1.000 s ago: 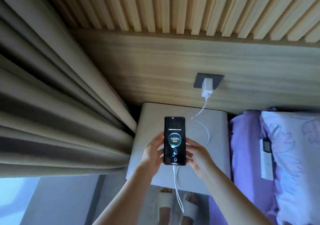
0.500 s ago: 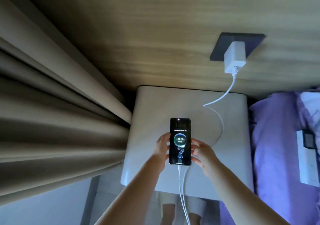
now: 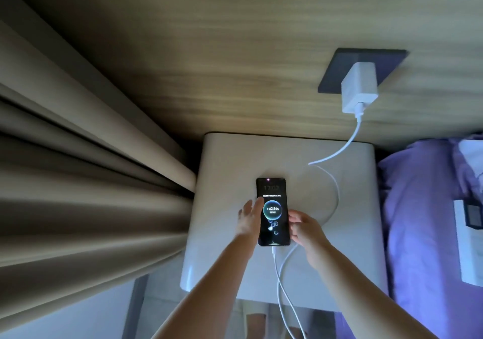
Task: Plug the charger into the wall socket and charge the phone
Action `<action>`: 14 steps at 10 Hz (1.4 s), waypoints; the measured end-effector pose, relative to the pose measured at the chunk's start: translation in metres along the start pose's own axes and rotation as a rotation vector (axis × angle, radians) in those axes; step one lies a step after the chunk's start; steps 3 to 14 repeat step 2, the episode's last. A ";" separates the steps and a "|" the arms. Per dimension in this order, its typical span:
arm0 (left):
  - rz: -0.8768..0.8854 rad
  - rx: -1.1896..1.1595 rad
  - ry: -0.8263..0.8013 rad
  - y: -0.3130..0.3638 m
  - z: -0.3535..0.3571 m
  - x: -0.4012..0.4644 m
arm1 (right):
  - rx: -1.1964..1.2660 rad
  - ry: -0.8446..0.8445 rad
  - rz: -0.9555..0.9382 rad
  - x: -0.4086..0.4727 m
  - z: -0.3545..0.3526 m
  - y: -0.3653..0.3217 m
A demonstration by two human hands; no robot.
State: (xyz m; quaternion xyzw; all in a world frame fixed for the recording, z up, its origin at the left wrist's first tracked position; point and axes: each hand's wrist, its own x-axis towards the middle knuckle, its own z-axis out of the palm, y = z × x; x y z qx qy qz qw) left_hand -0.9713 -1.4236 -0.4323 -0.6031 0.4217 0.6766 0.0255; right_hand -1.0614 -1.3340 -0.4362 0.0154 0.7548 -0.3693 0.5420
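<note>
A black phone (image 3: 273, 212) lies face up on the white nightstand (image 3: 224, 171), its screen lit with a charging ring that reads about 62.84%. A white cable (image 3: 335, 153) runs from the phone's near end, loops over the nightstand and rises to the white charger (image 3: 359, 87). The charger sits in the dark wall socket (image 3: 339, 69) on the wood panel. My left hand (image 3: 248, 221) is at the phone's left edge with its fingers spread. My right hand (image 3: 307, 230) is at the right edge, fingertips loosely curled beside it.
Beige curtains (image 3: 78, 181) hang close on the left of the nightstand. A bed with purple bedding (image 3: 418, 208) borders it on the right, with a white and black object (image 3: 467, 242) lying on it. Feet in slippers (image 3: 254, 320) show below the nightstand's front edge.
The phone went from being held up in both hands to lying on the nightstand. My left fingers have spread open. The view has moved closer and lower.
</note>
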 end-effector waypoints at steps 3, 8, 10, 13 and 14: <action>0.033 0.446 0.113 0.003 -0.001 -0.016 | -0.288 0.132 -0.068 -0.020 -0.015 -0.004; 0.033 0.446 0.113 0.003 -0.001 -0.016 | -0.288 0.132 -0.068 -0.020 -0.015 -0.004; 0.033 0.446 0.113 0.003 -0.001 -0.016 | -0.288 0.132 -0.068 -0.020 -0.015 -0.004; 0.033 0.446 0.113 0.003 -0.001 -0.016 | -0.288 0.132 -0.068 -0.020 -0.015 -0.004; 0.033 0.446 0.113 0.003 -0.001 -0.016 | -0.288 0.132 -0.068 -0.020 -0.015 -0.004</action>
